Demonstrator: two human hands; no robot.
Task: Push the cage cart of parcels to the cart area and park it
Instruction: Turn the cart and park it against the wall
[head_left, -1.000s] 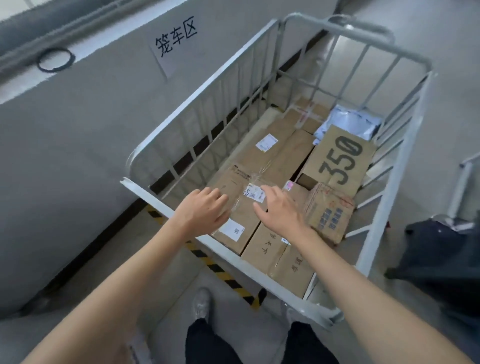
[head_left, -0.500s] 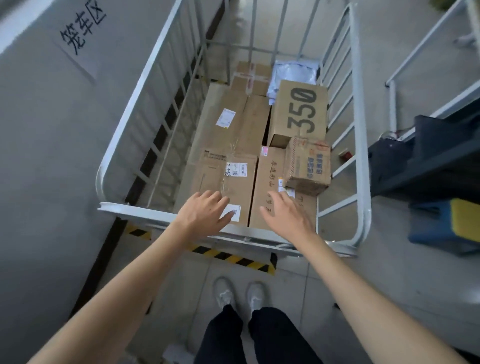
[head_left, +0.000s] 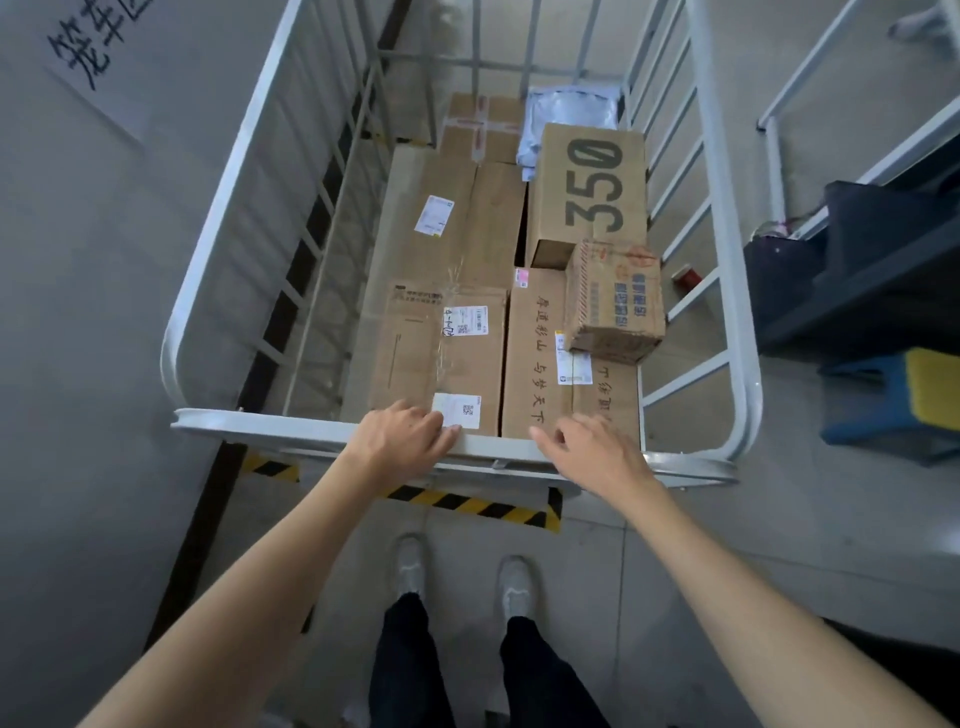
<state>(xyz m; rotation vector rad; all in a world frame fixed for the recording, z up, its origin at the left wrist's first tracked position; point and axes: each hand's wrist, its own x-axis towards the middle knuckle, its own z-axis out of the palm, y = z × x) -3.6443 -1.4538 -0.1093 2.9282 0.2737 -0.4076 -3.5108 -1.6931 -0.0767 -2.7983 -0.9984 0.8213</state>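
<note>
Cage cart (head_left: 322, 430) beside wall (head_left: 104, 312) — left hand (head_left: 402, 436) resting on rail, right hand (head_left: 597, 457) loose — both hands ungripped.

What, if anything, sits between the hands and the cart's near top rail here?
Nothing visible. The left hand already rests on the near rail of the cage cart, fingers draped over it. The right hand hovers just above the same rail, fingers loose, with only air between.
</note>
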